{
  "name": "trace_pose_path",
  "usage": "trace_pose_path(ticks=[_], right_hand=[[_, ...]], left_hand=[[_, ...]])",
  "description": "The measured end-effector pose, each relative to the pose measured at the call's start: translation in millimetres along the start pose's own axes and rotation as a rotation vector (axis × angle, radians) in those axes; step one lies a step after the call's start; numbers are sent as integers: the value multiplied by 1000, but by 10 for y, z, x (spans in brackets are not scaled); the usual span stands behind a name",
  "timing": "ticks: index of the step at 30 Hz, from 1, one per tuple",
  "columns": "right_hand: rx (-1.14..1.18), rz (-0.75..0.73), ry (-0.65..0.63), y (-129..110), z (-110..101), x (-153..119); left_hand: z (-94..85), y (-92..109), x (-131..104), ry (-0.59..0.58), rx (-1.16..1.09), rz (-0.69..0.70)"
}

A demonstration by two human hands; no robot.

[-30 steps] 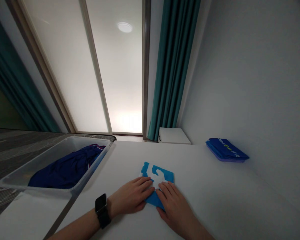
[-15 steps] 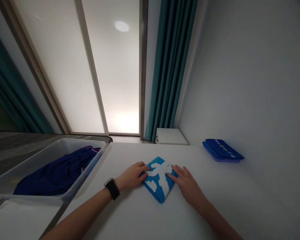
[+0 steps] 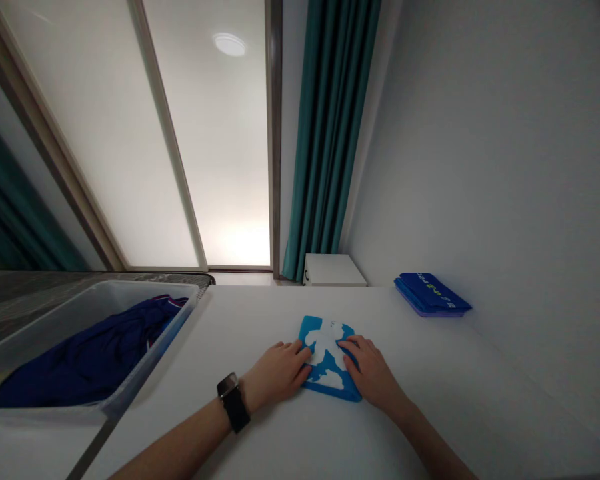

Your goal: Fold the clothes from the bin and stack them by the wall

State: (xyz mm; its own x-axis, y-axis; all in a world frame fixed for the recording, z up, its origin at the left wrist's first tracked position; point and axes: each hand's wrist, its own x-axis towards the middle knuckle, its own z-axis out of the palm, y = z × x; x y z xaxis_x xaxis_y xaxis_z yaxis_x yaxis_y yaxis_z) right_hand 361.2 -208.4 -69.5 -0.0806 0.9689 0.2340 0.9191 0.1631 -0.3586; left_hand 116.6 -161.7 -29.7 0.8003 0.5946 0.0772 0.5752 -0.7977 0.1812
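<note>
A folded blue cloth with a white pattern (image 3: 327,357) lies flat on the white table (image 3: 260,440). My left hand (image 3: 280,370), with a black watch on the wrist, has its fingertips on the cloth's left edge. On the opposite side, my right hand (image 3: 373,370) grips the right edge, thumb and fingers resting over it. Both hands have hold of the cloth at its sides.
At the left stands a clear plastic bin (image 3: 117,400) with dark blue clothing (image 3: 90,353) inside. A stack of folded blue cloths (image 3: 430,295) lies at the back right by the wall. Beyond the table is a low white cabinet (image 3: 335,270).
The patterned cloth has turned from a diamond position to nearly square with the table. My hands have shifted with it, and the camera view has moved slightly.
</note>
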Motion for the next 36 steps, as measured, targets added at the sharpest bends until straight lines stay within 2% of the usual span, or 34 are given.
trace_pose_path(ticks=[3,6,10,14,19,23,31,34,36], right_hand=[[33,82,-56,189,-25,74],[35,170,-83,340,-44,145],[134,363,-103,409,-59,276],[291,480,-122,404,-64,472],[367,549,-132,402,-27,702],[455,598,-134,398,-6,782],[716,596,-77,296,-51,743],[852,563,-103,228,-112,711],[932,531,-142,192,-166,687]], left_hand=[[0,45,88,-14,-157,50],[43,-23,133,38,-248,28],[140,-125,144,151,-217,40],[204,-145,138,176,-199,91],[235,-123,120,217,-241,113],[224,-117,108,200,-275,99],[255,-106,68,174,-329,70],[247,-180,120,227,-400,44],[181,-269,255,274,-461,-8]])
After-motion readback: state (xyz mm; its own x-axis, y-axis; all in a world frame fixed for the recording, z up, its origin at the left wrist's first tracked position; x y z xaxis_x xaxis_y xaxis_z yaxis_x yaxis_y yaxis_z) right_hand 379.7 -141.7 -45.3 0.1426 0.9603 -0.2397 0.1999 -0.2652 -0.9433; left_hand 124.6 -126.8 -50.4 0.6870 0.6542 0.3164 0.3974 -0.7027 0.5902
